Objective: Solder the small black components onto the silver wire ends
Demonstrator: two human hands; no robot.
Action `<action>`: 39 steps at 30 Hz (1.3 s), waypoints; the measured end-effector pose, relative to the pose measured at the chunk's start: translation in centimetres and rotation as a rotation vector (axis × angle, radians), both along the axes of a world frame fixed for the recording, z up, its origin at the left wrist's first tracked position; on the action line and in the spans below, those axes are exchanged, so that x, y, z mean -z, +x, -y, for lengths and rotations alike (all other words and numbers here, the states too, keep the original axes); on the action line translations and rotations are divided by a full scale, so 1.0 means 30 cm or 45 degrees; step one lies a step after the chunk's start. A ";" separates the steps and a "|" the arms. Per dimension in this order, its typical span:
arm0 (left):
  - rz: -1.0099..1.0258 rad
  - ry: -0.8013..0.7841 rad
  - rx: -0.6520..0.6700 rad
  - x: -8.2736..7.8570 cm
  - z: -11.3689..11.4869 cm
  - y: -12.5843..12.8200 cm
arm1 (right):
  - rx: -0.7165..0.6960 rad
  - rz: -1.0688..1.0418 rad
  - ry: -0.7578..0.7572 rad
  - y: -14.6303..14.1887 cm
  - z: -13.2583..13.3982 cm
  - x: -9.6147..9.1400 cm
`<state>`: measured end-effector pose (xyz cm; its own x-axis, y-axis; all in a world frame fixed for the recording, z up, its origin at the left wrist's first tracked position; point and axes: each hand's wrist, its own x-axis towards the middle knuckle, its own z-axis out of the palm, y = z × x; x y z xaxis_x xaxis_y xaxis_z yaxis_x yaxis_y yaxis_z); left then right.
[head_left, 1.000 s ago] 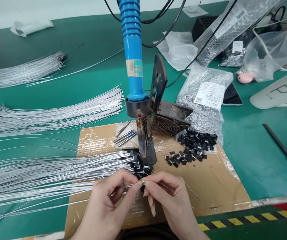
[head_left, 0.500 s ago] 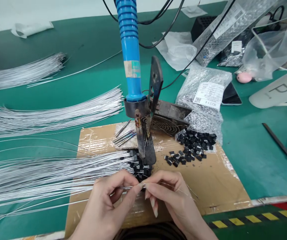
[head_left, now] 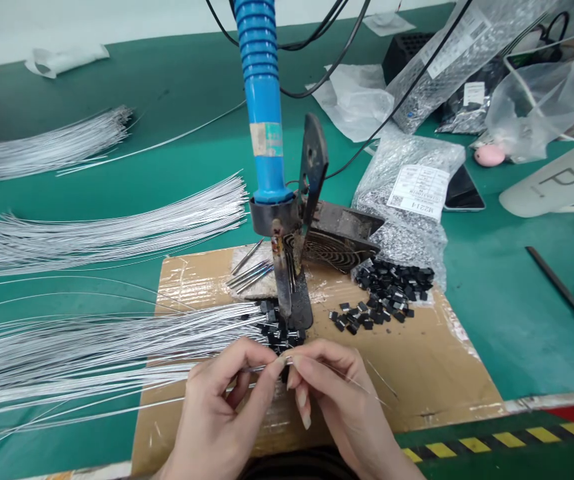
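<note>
Wire Pinched Between Both Hands, Join Point Partly Covered

From where I stand, the left hand (head_left: 231, 403) has thumb and forefinger clamped on a wire (head_left: 255, 369). The right hand (head_left: 347, 393) has its grip closed on the same work, the thumb and forefinger tips nearly meeting those of the left. The wire lies between the two pinches, above the cardboard (head_left: 427, 373) laid on the table (head_left: 527, 333). Exactly what sits between the fingertips is too small to make out.

Just beyond the hands lie black pieces (head_left: 279, 340) at the ends of a wire bundle (head_left: 91, 343); loose black pieces (head_left: 387, 297) are heaped to the right. A blue handle (head_left: 265, 100) stands above, its metal tip (head_left: 283, 293) pointing down near the fingers.

Findings on handling, in my judgement: the left pinch should act as the steady anchor, close to the working end, with the right making small, light movements. Too hard a squeeze could kink so fine a wire. Spreading the fingertips slightly would expose the work to the eye. Knuckles are best kept low and clear of the metal tip; whether it is hot I cannot tell. Care is also advised against snagging the neighbouring bundle.
</note>
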<state>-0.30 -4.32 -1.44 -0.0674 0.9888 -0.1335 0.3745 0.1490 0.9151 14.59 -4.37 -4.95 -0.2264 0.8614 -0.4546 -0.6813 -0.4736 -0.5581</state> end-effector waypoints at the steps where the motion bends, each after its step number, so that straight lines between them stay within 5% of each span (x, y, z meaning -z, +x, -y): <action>1: -0.005 -0.018 0.002 -0.001 0.000 0.000 | 0.015 -0.007 -0.006 -0.004 0.000 -0.002; 13: 0.030 -0.221 0.024 -0.012 -0.003 -0.003 | 0.091 0.125 0.103 -0.020 0.021 0.012; 39: 0.168 -0.230 -0.085 -0.039 -0.027 0.014 | 0.009 0.261 0.170 0.002 0.003 0.003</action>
<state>0.11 -3.52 -0.28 -0.1024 0.9418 -0.3202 0.2375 0.3357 0.9115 14.64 -4.45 -5.04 -0.1346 0.9183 -0.3724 -0.5506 -0.3818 -0.7424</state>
